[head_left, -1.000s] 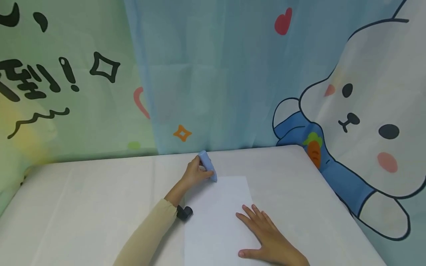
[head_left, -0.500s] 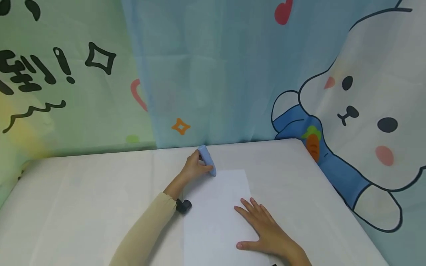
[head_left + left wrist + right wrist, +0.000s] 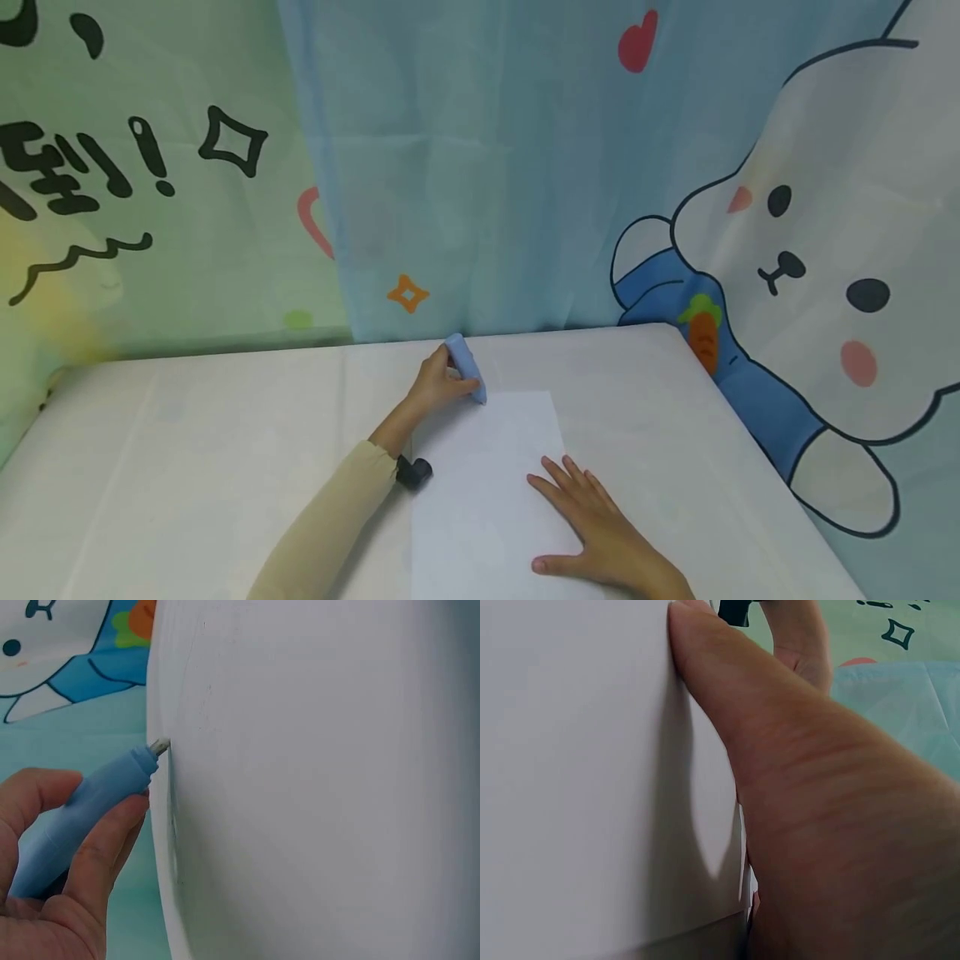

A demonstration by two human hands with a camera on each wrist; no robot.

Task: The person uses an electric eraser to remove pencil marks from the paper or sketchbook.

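A white sheet of paper lies on the white table. My left hand grips a light blue pen-like tool near the table's far edge. The tool's tip touches the paper's far left corner. In the left wrist view the blue tool sits in my left hand, its small pale tip against the edge of the paper. My right hand lies flat on the sheet's right side with fingers spread. In the right wrist view the right hand presses on the paper.
A printed curtain with a cartoon rabbit hangs right behind the table and along its right side. A small black wrist camera sits at my left sleeve cuff. The table's left half shows bare white cloth.
Both hands keep their places on the tool and the paper. Only the head view has bobbed slightly.
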